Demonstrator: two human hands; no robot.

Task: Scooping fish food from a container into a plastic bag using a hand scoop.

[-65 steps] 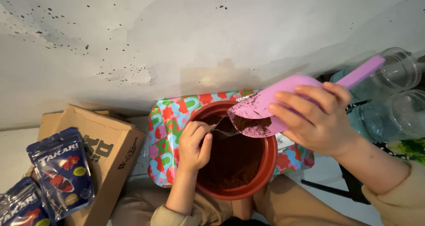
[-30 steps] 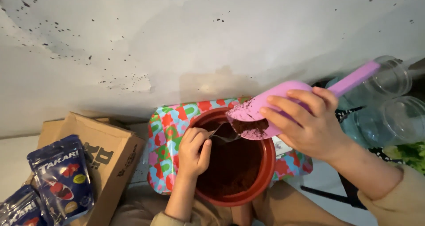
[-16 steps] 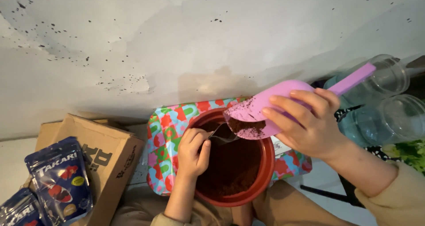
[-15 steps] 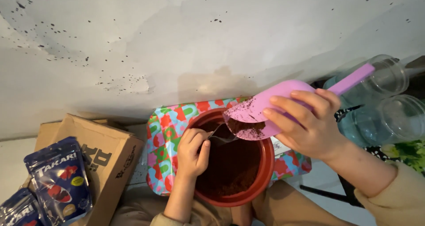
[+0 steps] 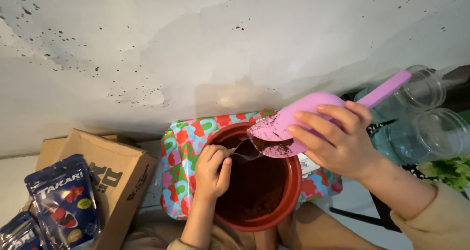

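While the pink scoop (image 5: 298, 125) tilts over the far rim of a red-brown pot (image 5: 293, 191), the person's right hand (image 5: 342, 142) wraps its bowl from the near side, grip closed, fingers spread across the pink back; the handle slants up to the right, toward two clear plastic jars (image 5: 431, 118) lying close behind. Dark soil (image 5: 254, 186) clings inside the scoop's mouth and fills the pot well below its rim. The left hand (image 5: 211, 172) reaches into the pot from its left edge, grip curled shut around a metal spoon (image 5: 243, 153) whose bowl lies just under the scoop's lip; whether the two touch cannot be told. The pot sits on a patterned tin (image 5: 181, 157) in red, blue and green, whose edges show to the left and right of it. Left of the tin, almost touching, stands a brown cardboard box (image 5: 105, 176), and blue foil pouches (image 5: 63, 206) lean at the box's left flank. A stained, speckled grey wall (image 5: 196, 49) closes off the far side directly behind the tin. Green leaves (image 5: 448, 170) show at the right edge. Open room remains mainly above the pot, between the two hands, and in front of the wall.
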